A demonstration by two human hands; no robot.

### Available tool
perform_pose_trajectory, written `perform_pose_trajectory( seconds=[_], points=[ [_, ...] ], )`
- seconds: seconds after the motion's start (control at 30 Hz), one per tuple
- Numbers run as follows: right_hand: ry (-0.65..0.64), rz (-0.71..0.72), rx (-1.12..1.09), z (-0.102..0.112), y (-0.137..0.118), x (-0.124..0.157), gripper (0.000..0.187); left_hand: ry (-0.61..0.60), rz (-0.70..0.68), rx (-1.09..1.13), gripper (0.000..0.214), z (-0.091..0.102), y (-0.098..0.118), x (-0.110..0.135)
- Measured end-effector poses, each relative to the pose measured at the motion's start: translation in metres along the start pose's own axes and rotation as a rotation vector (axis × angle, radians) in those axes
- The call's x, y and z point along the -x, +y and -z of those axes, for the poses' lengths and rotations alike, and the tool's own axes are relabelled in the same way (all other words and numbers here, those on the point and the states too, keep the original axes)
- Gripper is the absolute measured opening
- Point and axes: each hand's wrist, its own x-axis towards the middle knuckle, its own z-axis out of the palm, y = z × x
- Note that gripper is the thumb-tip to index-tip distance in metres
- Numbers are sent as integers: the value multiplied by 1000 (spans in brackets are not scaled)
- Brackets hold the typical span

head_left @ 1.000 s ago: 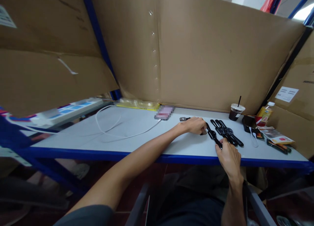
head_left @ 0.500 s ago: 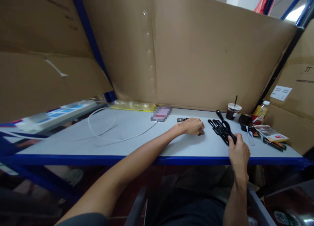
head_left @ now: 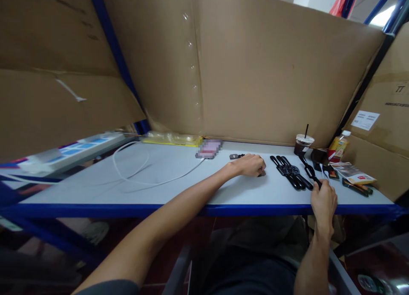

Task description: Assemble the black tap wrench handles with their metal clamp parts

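The right grip (head_left: pixel 324 198) clasps the near end of a glossy black strip (head_left: pixel 313 176); just left of it, similar strips (head_left: pixel 290 171) lie together on the surface (head_left: pixel 174 194). Further left, the left grip (head_left: pixel 253 165) curls, its hold impossible to tell.

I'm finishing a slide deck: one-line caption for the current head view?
Right hand holding a black piece beside similar black pieces lying together; left hand curled over the pale tabletop.

Left arm (head_left: pixel 179 205) stretched forward diagonally, left hand (head_left: pixel 253 165) balled, right hand (head_left: pixel 324 200) curled in grip.
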Motion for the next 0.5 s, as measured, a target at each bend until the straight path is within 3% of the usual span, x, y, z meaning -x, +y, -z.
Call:
perform_pose_trajectory(
  seconds=[0.3,0.5],
  points=[
    [-104,-40,33,-1,-1,-3,39,4,4,8,19,2,2,1],
    [-59,21,-61,-4,6,-3,44,-4,9,-10,20,1,1,0]
  ],
)
